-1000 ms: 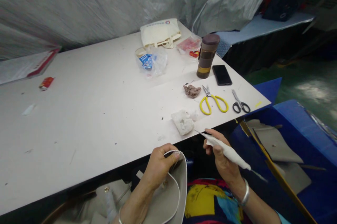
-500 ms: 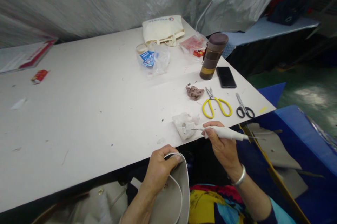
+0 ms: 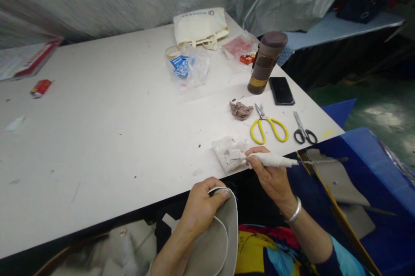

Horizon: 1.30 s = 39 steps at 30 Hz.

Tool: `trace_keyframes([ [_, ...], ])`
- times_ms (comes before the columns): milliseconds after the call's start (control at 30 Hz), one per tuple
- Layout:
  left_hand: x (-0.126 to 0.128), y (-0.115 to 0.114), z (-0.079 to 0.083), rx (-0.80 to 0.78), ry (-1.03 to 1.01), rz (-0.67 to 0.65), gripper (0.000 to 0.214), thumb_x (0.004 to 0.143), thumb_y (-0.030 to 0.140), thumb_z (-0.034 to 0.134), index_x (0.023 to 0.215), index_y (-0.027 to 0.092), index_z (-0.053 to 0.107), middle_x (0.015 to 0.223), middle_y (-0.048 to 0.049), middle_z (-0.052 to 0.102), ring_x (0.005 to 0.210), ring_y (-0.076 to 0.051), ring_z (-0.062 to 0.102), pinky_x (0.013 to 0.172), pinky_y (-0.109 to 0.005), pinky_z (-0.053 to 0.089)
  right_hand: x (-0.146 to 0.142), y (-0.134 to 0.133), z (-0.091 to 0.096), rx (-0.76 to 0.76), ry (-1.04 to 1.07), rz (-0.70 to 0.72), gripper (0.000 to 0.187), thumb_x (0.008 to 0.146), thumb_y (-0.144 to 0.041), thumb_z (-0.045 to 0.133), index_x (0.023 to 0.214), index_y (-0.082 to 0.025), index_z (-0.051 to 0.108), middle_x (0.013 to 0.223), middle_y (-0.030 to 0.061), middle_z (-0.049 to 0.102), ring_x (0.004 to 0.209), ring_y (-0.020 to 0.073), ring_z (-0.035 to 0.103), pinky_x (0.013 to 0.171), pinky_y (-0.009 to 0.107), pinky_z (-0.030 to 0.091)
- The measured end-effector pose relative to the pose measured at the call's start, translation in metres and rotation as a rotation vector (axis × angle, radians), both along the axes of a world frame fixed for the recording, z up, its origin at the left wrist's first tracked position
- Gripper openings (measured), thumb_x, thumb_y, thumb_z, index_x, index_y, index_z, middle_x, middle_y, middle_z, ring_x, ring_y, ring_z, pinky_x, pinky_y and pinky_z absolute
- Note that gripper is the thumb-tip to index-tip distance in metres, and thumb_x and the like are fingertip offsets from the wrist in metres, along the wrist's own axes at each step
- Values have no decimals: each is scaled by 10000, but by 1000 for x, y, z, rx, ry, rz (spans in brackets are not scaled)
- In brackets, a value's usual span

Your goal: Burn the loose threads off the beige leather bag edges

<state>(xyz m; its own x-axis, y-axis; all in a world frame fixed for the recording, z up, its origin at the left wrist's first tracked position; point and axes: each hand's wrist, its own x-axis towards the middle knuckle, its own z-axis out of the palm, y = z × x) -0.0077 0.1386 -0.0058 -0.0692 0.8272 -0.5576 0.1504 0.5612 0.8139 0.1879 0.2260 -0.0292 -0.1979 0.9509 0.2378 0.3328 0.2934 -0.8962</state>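
Grey leather-like piece (image 3: 210, 248), pinched in the left hand (image 3: 202, 207) beside the desk (image 3: 97, 138); the right hand (image 3: 270, 179) grips a white-wrapped pointed tool (image 3: 275, 160), tip at the white packet (image 3: 223, 150): likely dipping, which calls for steadiness next.

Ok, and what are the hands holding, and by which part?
The left hand holds a grey, white-edged piece by its upper edge; the right hand holds a white-handled tool by its handle, toward the end nearest the crumpled white bundle.

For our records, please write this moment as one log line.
left hand: holding grey piece; right hand: holding white-wrapped tool at pale packet; table: yellow scissors, bottle, phone
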Motion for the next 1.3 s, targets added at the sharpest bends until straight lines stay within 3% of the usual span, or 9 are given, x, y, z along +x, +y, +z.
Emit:
trace_keyframes([
  [367,-3,1,-4,0,26,-56,172,791,357,704,792,186,724,743,-24,704,724,-201,597,730,-311,435,0,-1,-2,13,20,-11,195,1006,-402,643,961,-218,687,810,7,690,714,178,646,710,302,502],
  [467,-3,0,-5,11,40,-70,156,798,342,704,797,187,725,762,-27,709,747,-206,604,737,-311,435,3,-10,-2,-62,89,-44,186,1013,-395,643,982,-216,685,765,-4,674,695,168,637,697,287,501],
  [733,-3,-1,-6,20,60,-87,150,792,338,710,780,189,717,753,-13,700,740,-197,599,726,-303,424,3,-41,-9,-353,267,130,270,1019,-448,632,928,-199,685,689,-9,667,621,150,625,619,257,496],
  [1300,1,-1,-2,31,12,-80,152,752,329,694,709,182,691,661,4,625,663,-168,525,669,-290,382,0,-47,-15,-409,243,182,234,999,-417,644,915,-202,684,712,-8,665,647,147,625,636,257,490],
])
